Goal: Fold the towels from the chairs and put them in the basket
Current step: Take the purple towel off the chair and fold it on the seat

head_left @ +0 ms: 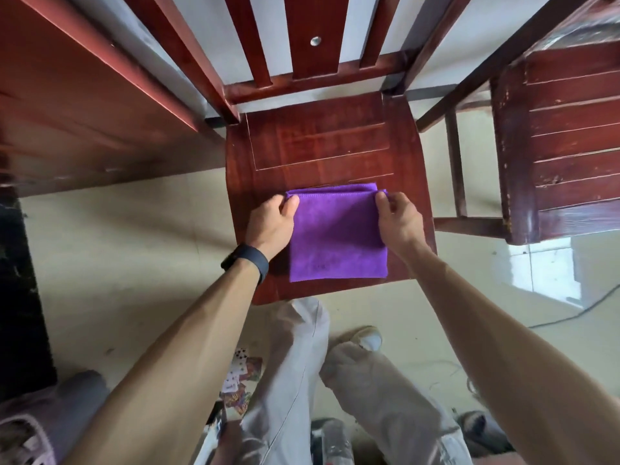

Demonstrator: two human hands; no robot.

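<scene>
A purple towel [335,236] lies folded into a rough square on the front part of a dark red wooden chair seat [322,142]. My left hand [271,223] pinches the towel's far left corner, and my right hand [397,219] pinches its far right corner. Both hands hold the upper layer at the far edge, where a lower layer of the towel peeks out behind. A purple-grey basket [30,431] shows partly in the bottom left corner, on the floor.
A second wooden chair [567,135] stands to the right, and a red-brown table [84,95] is at the left. My legs and a shoe [365,337] are below the seat. Playing cards [241,380] lie scattered on the pale floor.
</scene>
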